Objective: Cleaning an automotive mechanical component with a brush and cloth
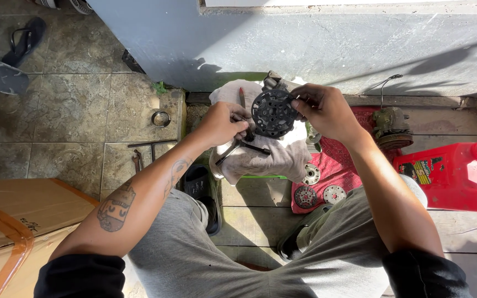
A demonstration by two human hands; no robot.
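Head view, disc: we hold a dark round metal plate [273,113] with holes, upper middle of the frame, above a grey rag [260,157].
Left hand [223,122]: closed on a thin dark tool [242,147] — its tip at the plate's lower left edge.
Right hand [322,109]: fingers pinched on the plate's upper right rim.
Handling: we judge it stiff, heavy for its size, perhaps oily — best gripped by the rim.
Nearby: small discs on a red cloth [340,165]; red jug [454,175] at right.
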